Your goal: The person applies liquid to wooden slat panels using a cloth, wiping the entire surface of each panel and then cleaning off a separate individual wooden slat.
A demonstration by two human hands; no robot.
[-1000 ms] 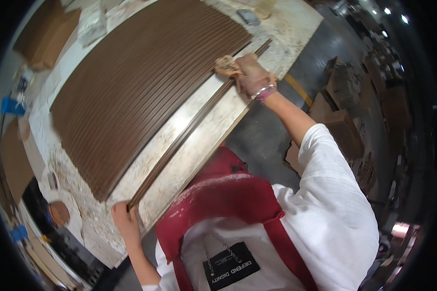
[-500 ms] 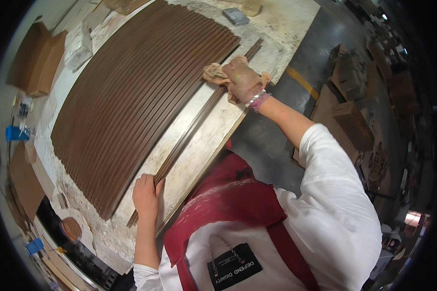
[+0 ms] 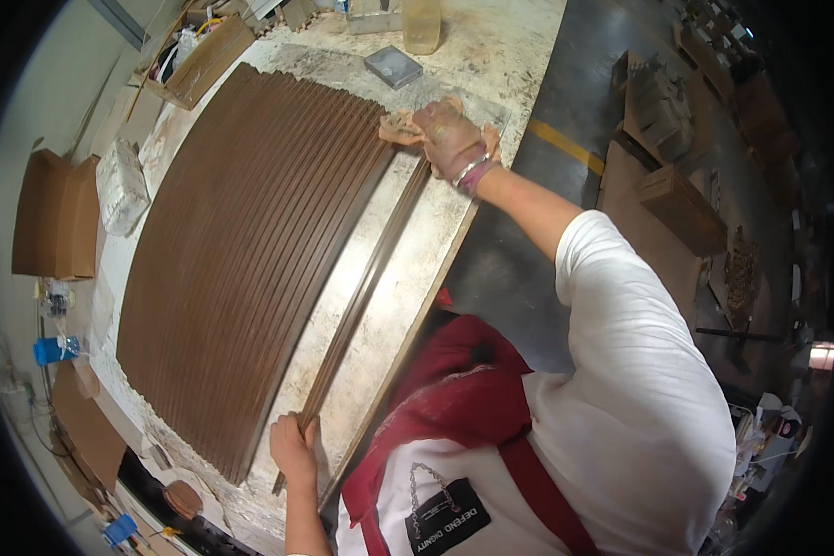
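A long, narrow brown strip (image 3: 354, 310) with a grooved look lies along the near side of the pale, stained worktable (image 3: 422, 255). My left hand (image 3: 294, 451) is closed round it close to its near end, a short piece showing past the fingers. At the far end, my right hand (image 3: 449, 139), coated with something pinkish, clutches a crumpled tan cloth (image 3: 399, 128) over the strip. Hand and cloth hide that end. Beside it, a band of pale tabletop between, several similar brown strips (image 3: 241, 259) lie packed side by side.
Beyond the strips are a grey flat block (image 3: 393, 67) and a yellowish container (image 3: 423, 26). A white wrapped bundle (image 3: 122, 187) and an open cardboard box (image 3: 56, 213) sit at the left. The table's edge runs close to my body; cartons (image 3: 681, 208) stand across the aisle.
My right hand has slid with the cloth to the strip's far end, which stuck out past it before. My left hand keeps its hold. The whole view has shifted.
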